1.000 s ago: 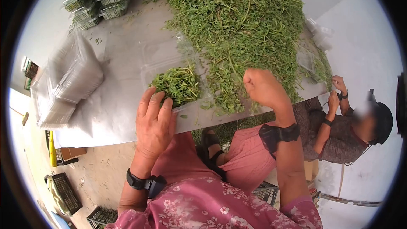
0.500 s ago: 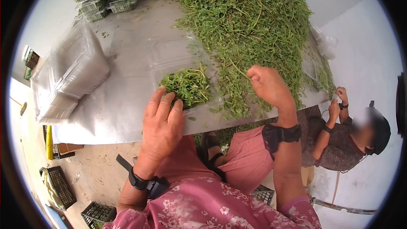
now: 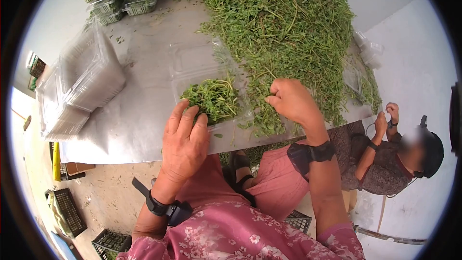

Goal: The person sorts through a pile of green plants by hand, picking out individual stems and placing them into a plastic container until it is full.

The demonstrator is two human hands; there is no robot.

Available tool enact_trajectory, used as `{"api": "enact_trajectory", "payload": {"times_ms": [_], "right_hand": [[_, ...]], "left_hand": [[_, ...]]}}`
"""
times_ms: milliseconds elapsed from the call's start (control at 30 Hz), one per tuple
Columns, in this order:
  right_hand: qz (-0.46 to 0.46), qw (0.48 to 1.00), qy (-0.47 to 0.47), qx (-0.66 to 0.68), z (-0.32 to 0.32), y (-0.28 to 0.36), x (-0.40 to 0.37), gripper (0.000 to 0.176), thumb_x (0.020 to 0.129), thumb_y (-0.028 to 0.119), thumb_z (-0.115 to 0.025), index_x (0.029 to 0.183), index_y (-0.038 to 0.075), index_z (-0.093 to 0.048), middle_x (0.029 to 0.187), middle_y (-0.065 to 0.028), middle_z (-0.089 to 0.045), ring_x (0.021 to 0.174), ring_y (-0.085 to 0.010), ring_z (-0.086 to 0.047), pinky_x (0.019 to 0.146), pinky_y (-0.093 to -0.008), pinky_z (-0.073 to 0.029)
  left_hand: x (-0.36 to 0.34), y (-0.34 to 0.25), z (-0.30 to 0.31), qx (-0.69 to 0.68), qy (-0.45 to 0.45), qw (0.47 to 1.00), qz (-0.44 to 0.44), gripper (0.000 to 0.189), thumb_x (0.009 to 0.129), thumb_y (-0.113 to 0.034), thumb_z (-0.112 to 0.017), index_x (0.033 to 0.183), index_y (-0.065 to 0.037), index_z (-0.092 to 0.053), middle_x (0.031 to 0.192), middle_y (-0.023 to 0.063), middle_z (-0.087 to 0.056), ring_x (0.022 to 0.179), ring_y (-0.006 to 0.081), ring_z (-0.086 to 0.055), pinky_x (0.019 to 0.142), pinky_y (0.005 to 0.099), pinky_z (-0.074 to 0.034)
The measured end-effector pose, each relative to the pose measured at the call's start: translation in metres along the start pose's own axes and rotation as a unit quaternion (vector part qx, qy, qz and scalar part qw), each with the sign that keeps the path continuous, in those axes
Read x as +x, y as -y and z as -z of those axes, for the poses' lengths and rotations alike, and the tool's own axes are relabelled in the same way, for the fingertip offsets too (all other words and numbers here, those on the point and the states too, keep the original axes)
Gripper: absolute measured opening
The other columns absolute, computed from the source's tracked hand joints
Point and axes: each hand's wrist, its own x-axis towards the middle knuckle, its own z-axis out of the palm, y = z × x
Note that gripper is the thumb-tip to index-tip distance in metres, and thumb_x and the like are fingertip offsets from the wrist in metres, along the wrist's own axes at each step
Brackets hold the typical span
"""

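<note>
"What is noted, relative to the open clear box (image 3: 195, 59)?"

"To its left, stacked containers (image 3: 91, 70) are found. At its near-left edge the left hand (image 3: 185, 142) is laid, fingers parted; whether the rim is gripped cannot be told. Inside, greens (image 3: 214, 100) are contained."

"To its right?"

"The right hand (image 3: 294, 102) is curled, apart from the left; its contents cannot be confirmed. A heap (image 3: 284, 24) is spread behind-right."

"Handling?"

"Greens are judged light, soft, easily bruised, best gathered by stems; the flimsy box, by its rim."
</note>
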Motion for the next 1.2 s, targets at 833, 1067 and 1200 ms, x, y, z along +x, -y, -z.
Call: {"api": "enact_trajectory", "payload": {"times_ms": [833,1067,1200], "right_hand": [[0.032,0.985,0.020,0.170,0.015,-0.011,-0.001,0.017,0.090,0.007,-0.070,0.103,-0.002,-0.067,0.076,-0.0018,-0.064,0.066,-0.0080,-0.055,0.060,-0.0285,-0.046],[0.038,0.996,0.007,0.082,0.001,0.006,-0.003,0.014,0.086,0.009,-0.072,0.093,-0.002,-0.067,0.074,-0.0141,-0.067,0.064,-0.0257,-0.062,0.062,-0.0387,-0.049],[0.064,0.992,0.027,0.101,-0.009,-0.003,0.002,0.012,0.085,0.008,-0.072,0.088,-0.001,-0.066,0.073,-0.0151,-0.066,0.064,-0.0287,-0.061,0.062,-0.0399,-0.050]], "left_hand": [[0.001,-0.001,0.001,-0.003,-0.005,1.000,-0.002,0.035,0.080,-0.006,-0.070,0.113,0.003,-0.064,0.122,0.0197,-0.060,0.125,0.0436,-0.053,0.102,0.0503,-0.048],[0.001,-0.003,0.000,-0.012,-0.017,1.000,-0.001,0.035,0.077,-0.002,-0.072,0.111,0.002,-0.063,0.120,0.0200,-0.060,0.122,0.0453,-0.054,0.101,0.0515,-0.049],[0.001,-0.002,0.001,-0.008,-0.016,1.000,-0.001,0.036,0.077,-0.003,-0.073,0.111,0.002,-0.064,0.120,0.0198,-0.060,0.123,0.0449,-0.054,0.101,0.0513,-0.049]]}}
